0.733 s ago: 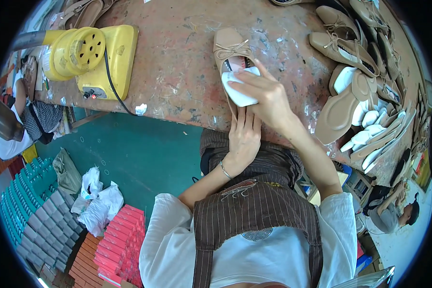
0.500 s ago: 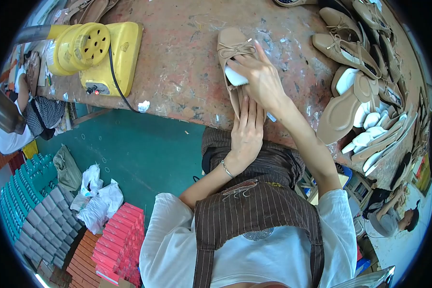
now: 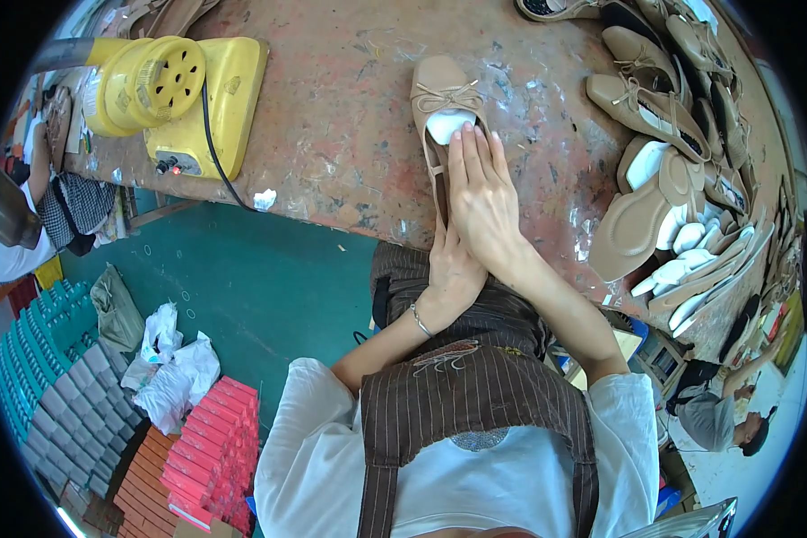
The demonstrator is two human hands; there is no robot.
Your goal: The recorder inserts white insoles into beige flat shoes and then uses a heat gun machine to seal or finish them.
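Observation:
A tan flat shoe (image 3: 439,73) with a bow lies on the worn table, toe pointing away from me. A white pad (image 3: 449,123) shows in its opening. My right hand (image 3: 486,202) lies flat along the inside of the shoe, fingers stretched and close together, their tips on the pad. Below it, at the heel end, is my left hand (image 3: 458,272), partly covered by the right. What shows of its fingers is stretched out against the heel. The heel itself is hidden under both hands.
A yellow machine (image 3: 208,108) with a black cord stands on the table (image 3: 341,117) at left. Tan shoes (image 3: 647,109), loose insoles (image 3: 632,220) and white pads (image 3: 681,264) are heaped at right. Pink boxes (image 3: 215,439) and white bags (image 3: 175,381) are on the floor. Other people are beyond.
My right hand has drawn back from the shoe's front toward the heel and flattened out, uncovering the bow. It now overlaps my left hand, which has slid slightly nearer me.

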